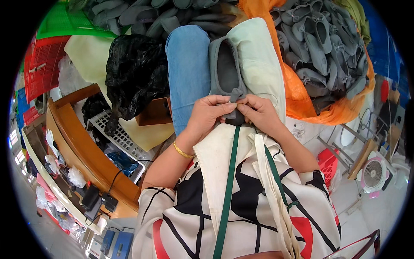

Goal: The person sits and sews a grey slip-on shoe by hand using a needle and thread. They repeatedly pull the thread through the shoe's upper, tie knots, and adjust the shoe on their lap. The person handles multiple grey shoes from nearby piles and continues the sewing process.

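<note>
A grey fabric slip-on shoe (pixel 213 64) lies between a blue cloth-covered leg (pixel 188 73) and a pale cloth-covered leg (pixel 261 60), its opening facing up and its toe toward me. At the toe sits a small grey bow (pixel 235 94). My left hand (pixel 211 111) is closed, thumb and fingers pinching the bow's left side at the toe. From the other side my right hand (pixel 258 113) pinches the bow's right side, its fingertips almost meeting the left ones. The fingers hide part of the bow and toe.
An orange sack (pixel 297 99) full of grey shoes (pixel 319 52) stands at the far right. More grey shoes (pixel 138 15) are piled ahead. Left are a black plastic bag (pixel 133 69), a white basket (pixel 116 134) and a wooden table (pixel 82 151). A small fan (pixel 374 175) stands right.
</note>
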`<state>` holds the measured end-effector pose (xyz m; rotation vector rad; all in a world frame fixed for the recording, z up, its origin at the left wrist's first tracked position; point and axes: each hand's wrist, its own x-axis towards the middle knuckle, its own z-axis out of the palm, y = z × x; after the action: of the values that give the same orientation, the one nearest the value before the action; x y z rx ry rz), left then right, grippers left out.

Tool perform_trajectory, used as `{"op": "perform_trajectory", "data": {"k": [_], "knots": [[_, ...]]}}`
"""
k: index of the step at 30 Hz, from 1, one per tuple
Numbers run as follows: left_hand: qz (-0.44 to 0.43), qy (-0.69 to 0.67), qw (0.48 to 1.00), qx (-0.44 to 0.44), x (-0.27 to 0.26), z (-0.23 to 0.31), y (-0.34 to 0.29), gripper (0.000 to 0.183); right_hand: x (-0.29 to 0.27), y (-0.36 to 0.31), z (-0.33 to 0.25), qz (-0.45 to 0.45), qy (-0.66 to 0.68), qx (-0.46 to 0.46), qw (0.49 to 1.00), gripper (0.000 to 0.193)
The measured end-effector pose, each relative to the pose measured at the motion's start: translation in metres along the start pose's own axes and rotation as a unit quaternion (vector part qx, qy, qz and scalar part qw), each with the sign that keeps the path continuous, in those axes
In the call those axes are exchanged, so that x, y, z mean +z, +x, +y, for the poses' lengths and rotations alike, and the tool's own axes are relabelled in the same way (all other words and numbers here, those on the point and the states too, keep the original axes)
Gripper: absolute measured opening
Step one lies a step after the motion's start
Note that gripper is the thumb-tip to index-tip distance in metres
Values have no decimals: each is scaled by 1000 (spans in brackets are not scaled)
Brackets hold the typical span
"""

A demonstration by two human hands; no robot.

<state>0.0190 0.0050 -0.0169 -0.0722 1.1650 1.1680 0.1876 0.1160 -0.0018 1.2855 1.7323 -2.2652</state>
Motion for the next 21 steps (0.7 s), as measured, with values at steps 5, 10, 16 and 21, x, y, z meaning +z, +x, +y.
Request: {"op": "perform_trajectory", "data": {"k": [5, 10, 16, 21], "knots": [[0, 35, 999, 4, 1, 1, 1, 18, 3, 2, 4, 10, -10, -16, 1000, 12], [0, 66, 998, 20, 1, -1, 1, 17, 4, 5, 1, 11, -23, -13, 1000, 13], [-12, 107, 993, 45, 4, 3, -2, 19, -5, 1, 0, -12, 75, 5, 997, 34], [-13, 145, 988, 47, 6, 2, -2, 19, 9, 8, -2, 48, -12, -84, 995, 39]]}}
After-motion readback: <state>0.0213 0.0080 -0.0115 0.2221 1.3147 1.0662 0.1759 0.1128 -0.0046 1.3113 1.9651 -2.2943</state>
